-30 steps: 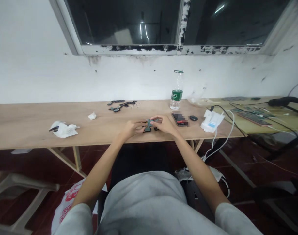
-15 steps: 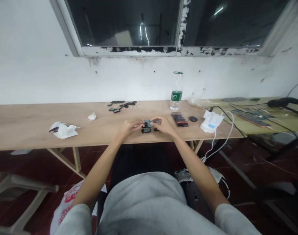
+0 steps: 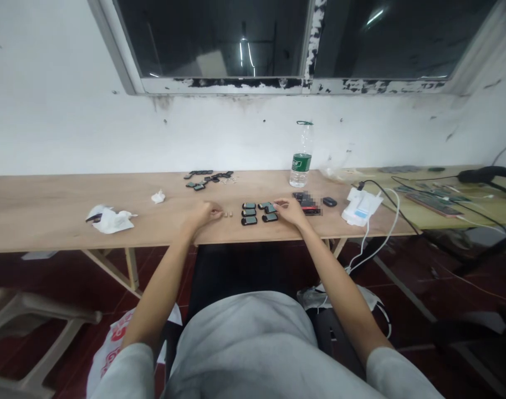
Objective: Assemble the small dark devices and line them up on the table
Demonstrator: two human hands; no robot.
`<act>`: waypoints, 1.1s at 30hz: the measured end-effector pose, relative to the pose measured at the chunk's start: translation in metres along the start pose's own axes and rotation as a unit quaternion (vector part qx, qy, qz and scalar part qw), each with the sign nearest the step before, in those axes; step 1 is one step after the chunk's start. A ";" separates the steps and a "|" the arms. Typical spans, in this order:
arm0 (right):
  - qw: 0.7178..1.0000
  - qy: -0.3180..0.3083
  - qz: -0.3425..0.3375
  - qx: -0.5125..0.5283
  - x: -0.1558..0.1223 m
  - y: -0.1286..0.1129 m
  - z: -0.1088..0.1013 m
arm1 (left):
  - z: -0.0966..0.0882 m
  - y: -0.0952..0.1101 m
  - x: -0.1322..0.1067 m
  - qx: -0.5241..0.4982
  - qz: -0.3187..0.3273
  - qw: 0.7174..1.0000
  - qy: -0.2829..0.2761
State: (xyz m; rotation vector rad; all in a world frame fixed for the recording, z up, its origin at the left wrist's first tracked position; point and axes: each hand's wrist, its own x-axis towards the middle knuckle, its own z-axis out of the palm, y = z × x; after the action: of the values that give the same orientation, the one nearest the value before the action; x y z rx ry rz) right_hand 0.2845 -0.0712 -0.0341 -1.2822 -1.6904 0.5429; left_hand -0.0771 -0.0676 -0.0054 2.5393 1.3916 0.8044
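Small flat black pieces with grey rectangular faces lie in two columns on the wooden table; one left-column piece [image 3: 249, 220] is nearest the table's front edge. My right hand [image 3: 290, 211] is at the right column, its fingers closed on a black-and-grey piece [image 3: 271, 209] that overlaps its neighbour. Left of the columns, my left hand [image 3: 205, 212] rests low over the table with its fingers curled together. Whatever they pinch, if anything, is too small to make out. Beside its fingertips lie two tiny pale bits [image 3: 228, 214].
Farther back is a loose pile of similar black pieces [image 3: 209, 178]. A water bottle [image 3: 300, 163] stands near the wall. To the right lie a phone [image 3: 306, 203], a small black case [image 3: 330, 201] and a white power strip [image 3: 362, 208] with cables. Crumpled tissues [image 3: 113, 220] lie left.
My left hand has moved left, away from the pieces, and its fingers have curled. My right hand has shifted right with a piece, uncovering the two columns and the tiny pale bits.
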 end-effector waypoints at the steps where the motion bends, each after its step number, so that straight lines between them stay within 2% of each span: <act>1: 1.000 0.001 -0.003 -0.009 0.000 0.001 0.001 | 0.001 -0.002 0.000 -0.005 -0.001 1.000 -0.008; 5: 0.998 0.006 -0.011 -0.060 0.000 0.004 0.004 | 0.005 -0.010 0.001 -0.055 -0.001 0.998 -0.024; 9: 0.997 -0.005 -0.005 -0.082 -0.002 0.005 0.007 | 0.008 -0.012 0.000 -0.081 -0.019 0.996 -0.015; 16: 0.997 -0.023 -0.022 -0.064 -0.004 0.002 0.009 | 0.002 0.004 -0.005 -0.056 -0.061 0.996 -0.029; 24: 0.990 -0.014 0.000 -0.139 -0.010 -0.012 0.002 | 0.006 0.015 -0.004 -0.053 -0.084 0.995 -0.012; 29: 0.991 -0.025 -0.068 -0.117 -0.012 -0.032 0.005 | 0.009 0.005 -0.004 -0.077 -0.074 0.994 0.001; 33: 0.981 -0.096 -0.126 -0.116 -0.004 -0.055 0.019 | 0.009 -0.008 -0.004 -0.055 -0.039 0.997 0.036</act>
State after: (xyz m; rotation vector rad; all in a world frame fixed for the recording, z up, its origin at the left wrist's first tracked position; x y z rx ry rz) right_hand 0.2405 -0.0912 -0.0015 -1.1816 -2.0916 0.3334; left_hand -0.0806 -0.0652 -0.0173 2.3811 1.4163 0.9390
